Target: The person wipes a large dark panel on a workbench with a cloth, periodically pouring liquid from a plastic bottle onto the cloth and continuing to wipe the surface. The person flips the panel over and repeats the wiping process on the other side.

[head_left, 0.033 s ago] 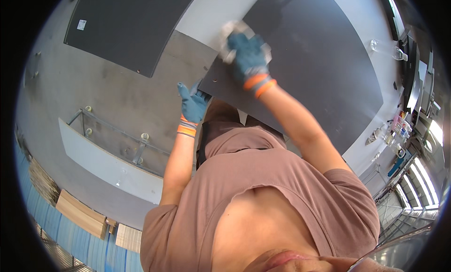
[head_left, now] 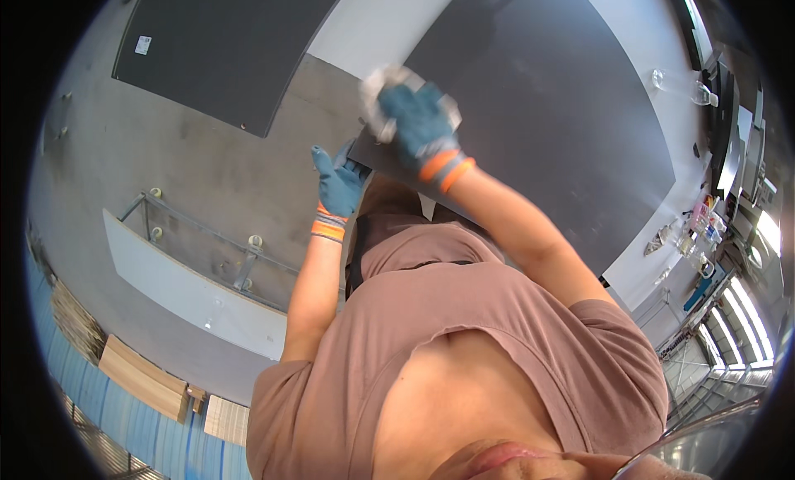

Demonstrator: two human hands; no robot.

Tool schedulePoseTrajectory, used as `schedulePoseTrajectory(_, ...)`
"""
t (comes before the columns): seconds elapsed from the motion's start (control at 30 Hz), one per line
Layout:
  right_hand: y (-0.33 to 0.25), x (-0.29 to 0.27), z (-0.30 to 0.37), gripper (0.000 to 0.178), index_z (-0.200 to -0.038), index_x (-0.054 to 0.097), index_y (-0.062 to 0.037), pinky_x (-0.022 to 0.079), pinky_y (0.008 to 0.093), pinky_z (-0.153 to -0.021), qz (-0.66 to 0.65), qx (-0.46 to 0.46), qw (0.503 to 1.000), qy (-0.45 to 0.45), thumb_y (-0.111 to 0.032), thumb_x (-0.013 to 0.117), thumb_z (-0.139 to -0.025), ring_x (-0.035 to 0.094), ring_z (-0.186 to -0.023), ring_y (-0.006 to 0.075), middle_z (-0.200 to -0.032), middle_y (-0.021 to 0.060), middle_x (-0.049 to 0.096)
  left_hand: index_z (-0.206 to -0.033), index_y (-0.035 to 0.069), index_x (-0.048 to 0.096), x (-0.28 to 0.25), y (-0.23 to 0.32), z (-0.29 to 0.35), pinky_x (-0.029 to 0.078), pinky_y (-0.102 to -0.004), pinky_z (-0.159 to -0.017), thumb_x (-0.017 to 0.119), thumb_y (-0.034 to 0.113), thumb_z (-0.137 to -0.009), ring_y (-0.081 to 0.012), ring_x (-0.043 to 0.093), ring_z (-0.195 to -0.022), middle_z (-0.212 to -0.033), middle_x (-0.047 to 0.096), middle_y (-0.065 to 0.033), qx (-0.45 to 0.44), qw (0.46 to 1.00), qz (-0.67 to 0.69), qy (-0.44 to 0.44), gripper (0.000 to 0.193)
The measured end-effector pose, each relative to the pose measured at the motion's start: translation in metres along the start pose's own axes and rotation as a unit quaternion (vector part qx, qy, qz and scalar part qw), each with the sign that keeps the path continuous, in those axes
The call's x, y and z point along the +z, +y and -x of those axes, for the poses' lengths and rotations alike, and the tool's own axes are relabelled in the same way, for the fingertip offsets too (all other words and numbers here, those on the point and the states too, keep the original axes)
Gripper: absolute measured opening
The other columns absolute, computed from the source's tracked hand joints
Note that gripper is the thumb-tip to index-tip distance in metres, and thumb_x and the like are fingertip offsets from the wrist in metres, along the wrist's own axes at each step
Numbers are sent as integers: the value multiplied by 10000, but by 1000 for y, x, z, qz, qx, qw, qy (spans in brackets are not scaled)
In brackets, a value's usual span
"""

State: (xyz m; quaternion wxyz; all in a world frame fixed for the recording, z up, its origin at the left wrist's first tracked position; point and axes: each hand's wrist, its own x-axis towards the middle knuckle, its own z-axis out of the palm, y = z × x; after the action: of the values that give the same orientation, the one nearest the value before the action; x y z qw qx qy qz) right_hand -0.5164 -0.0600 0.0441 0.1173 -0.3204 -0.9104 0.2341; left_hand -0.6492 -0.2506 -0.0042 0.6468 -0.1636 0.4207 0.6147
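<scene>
A large dark grey panel lies flat on a pale surface in front of me. My right hand, in a blue-green glove with an orange cuff, presses a whitish cloth at the panel's left edge; both are slightly blurred. Beside the panel's near left corner is my left hand, gloved alike. Its thumb stands apart, and its fingers reach to the corner, their tips partly hidden there.
Another dark panel with a small white label lies at the far left. A wheeled metal frame with a pale board stands left of me. Clear bottles and small items stand at the right. Wooden boards lie at the lower left.
My right hand and the cloth have slid a little left and nearer along the panel, out to its left edge. My left hand has stayed in place.
</scene>
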Motion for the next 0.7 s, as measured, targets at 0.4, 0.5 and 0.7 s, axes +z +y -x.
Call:
schedulePoseTrajectory(0.4, 235, -99, -14, 318, -1331, 637, -51, 501, 497, -1095, 219, 134, 938, 232, -171, 563, -1046, 622, -1273, 406, -1322, 171, 704, -1643, -20, 440, 5, 7, -5, 254, -476, -1350, 276, 836, -1056, -342, 429, -1560, -1683, 489, -163, -4, 1000, -7, -7, 1051)
schedulePoseTrajectory(0.5, 251, -101, -3, 314, -1296, 627, -37, 496, 507, -1077, 269, 175, 904, 281, -169, 564, -1018, 615, -1233, 415, -1287, 180, 679, -1647, -7, 441, 3, 3, -8, 258, -469, -1347, 270, 826, -1064, -336, 438, -1552, -1681, 492, -160, -12, 1000, -15, -11, 1031)
schedulePoseTrajectory(0.7, -3, 8, 26, 456, -1340, 663, -116, 417, 540, -1185, -98, 125, 986, -49, -114, 673, -884, 574, -1335, 404, -1380, 70, 629, -1645, 38, 472, -11, -2, -20, 285, -459, -1334, 326, 840, -1044, -320, 458, -1533, -1671, 511, -132, -26, 999, -39, 5, 1013)
